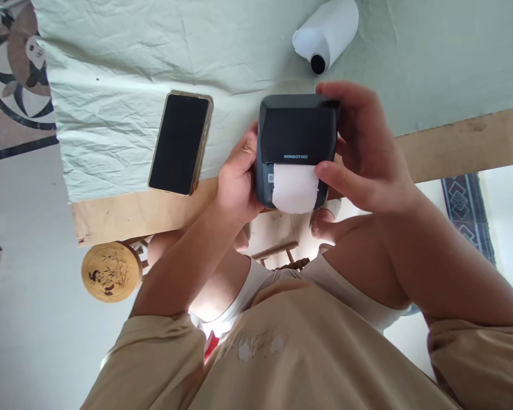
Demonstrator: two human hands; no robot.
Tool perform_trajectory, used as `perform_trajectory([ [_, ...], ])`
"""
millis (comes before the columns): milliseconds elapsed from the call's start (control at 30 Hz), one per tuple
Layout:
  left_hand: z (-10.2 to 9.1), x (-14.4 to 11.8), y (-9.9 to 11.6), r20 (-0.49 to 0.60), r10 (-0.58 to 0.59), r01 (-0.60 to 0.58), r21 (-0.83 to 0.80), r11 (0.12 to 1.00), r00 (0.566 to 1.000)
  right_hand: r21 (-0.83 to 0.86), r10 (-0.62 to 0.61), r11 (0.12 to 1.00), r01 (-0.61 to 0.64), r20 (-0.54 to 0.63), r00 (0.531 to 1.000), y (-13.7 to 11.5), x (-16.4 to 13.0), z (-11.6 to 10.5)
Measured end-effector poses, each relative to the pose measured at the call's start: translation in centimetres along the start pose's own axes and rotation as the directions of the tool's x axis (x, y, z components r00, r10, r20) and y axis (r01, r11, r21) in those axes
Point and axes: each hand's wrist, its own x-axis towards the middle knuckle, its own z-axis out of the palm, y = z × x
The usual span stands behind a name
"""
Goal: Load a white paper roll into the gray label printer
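Reading the clock from the printer [298,134] as its centre, your left hand [239,182] grips it between eight and nine, the fingers wrapped against its side. Your right hand [370,154] closes on the opposite side at three, with the index finger at the upper corner, around one, and the thumb [328,172] at about four, touching the edge of the paper strip [296,191]. That white strip curls out of the front slot toward six, below the lettering on the dark lid. You have the printer over the near edge of the table [154,212], lid facing you. At nine, the phone [180,143] lies on the pale green cloth [111,62], its screen dark, well apart from your left hand. At one, the paper roll [337,31] lies on its side, a black round piece at its near end. Toward eight, beyond the table, is a round wooden stool [111,272].
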Motion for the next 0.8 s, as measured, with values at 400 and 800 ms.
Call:
perform_trajectory([
  [400,2.3,-0.9,0.7,0.087,-0.06,0.057,0.035,0.998,0.994,-0.351,-0.225,0.936,0.029,-0.534,0.815,-2.8,1.4,0.8],
  [800,1.0,-0.9,0.7,0.158,-0.083,0.063,0.123,0.99,0.984,-0.891,-0.025,0.443,-0.103,-0.128,0.991,-4.6,1.1,0.8],
])
